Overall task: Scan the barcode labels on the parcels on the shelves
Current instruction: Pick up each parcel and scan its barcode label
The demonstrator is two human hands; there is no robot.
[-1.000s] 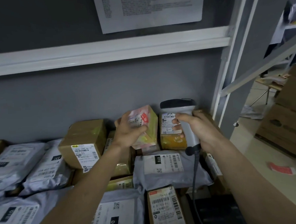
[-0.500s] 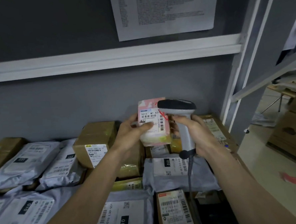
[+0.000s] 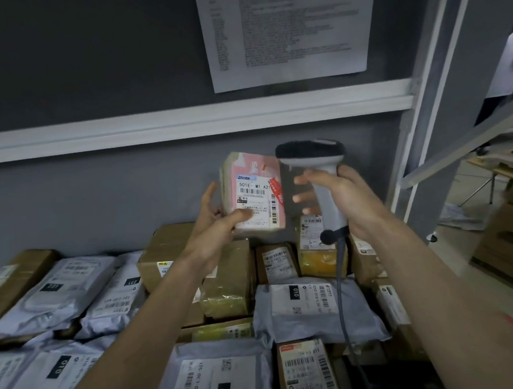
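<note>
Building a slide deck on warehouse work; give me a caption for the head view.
Left hand holds a small pink parcel label-up beside the handheld scanner gripped by the right hand.

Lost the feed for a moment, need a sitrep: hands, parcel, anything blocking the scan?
Left hand holds pink parcel up, label facing camera. Right hand grips scanner, right beside the parcel. Nothing visibly blocking the label.

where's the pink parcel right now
Head view, centre: the pink parcel is held up by the left hand, label facing the camera, just left of the scanner above the shelved parcels.
</note>
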